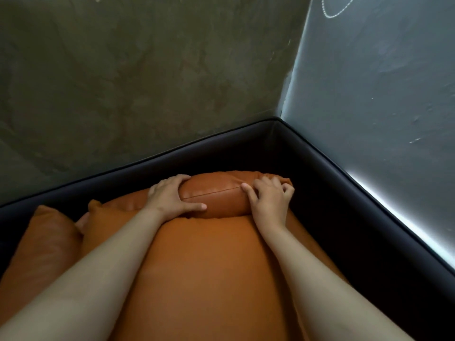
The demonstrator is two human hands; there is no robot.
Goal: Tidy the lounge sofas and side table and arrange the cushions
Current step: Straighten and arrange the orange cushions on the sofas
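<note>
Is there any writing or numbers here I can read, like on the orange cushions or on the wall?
No words, numbers or signs show anywhere.
small orange cushion: only a stitched seam, no label.
grey wall: a dotted white loop, a curved line and not letters.
black sofa frame: no writing.

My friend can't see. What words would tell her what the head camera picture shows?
The left hand and right hand grip a small orange cushion in the corner of a dark sofa. It sits behind a bigger orange cushion, with a third cushion at the left and grey walls behind.
</note>
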